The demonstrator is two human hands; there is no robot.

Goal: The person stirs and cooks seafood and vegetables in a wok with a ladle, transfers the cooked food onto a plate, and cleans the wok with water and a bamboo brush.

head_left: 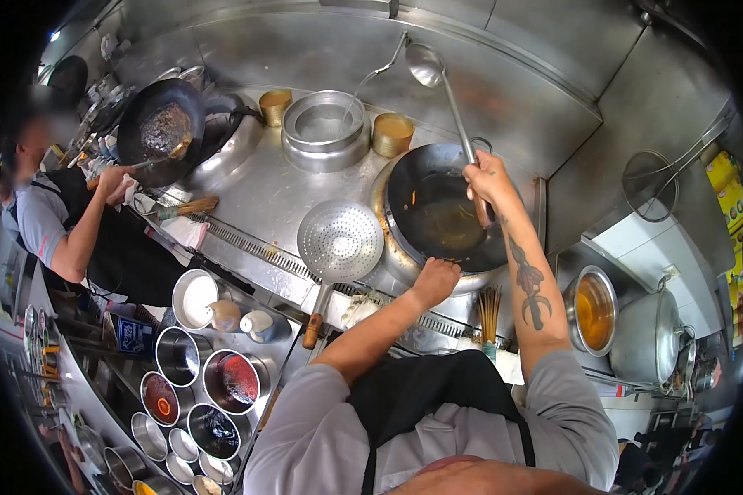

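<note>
My right hand (485, 179) grips the wooden handle of a long steel ladle (456, 107). The ladle's bowl is raised toward the back wall, above the stove. My left hand (437, 281) is closed at the near rim of a dark wok (413, 186), its fingers curled over the edge. The wok sits on the burner with a thin layer of liquid and a small orange scrap inside. A perforated skimmer (340, 239) lies left of the wok, its wooden handle pointing toward me.
A steel pot (326, 153) and two brass-coloured cans (393, 134) stand behind. Sauce containers (238, 381) crowd the lower left. A bamboo brush (489, 309) and a bowl of orange liquid (593, 309) are at right. A co-worker (82, 214) tilts another wok (161, 132).
</note>
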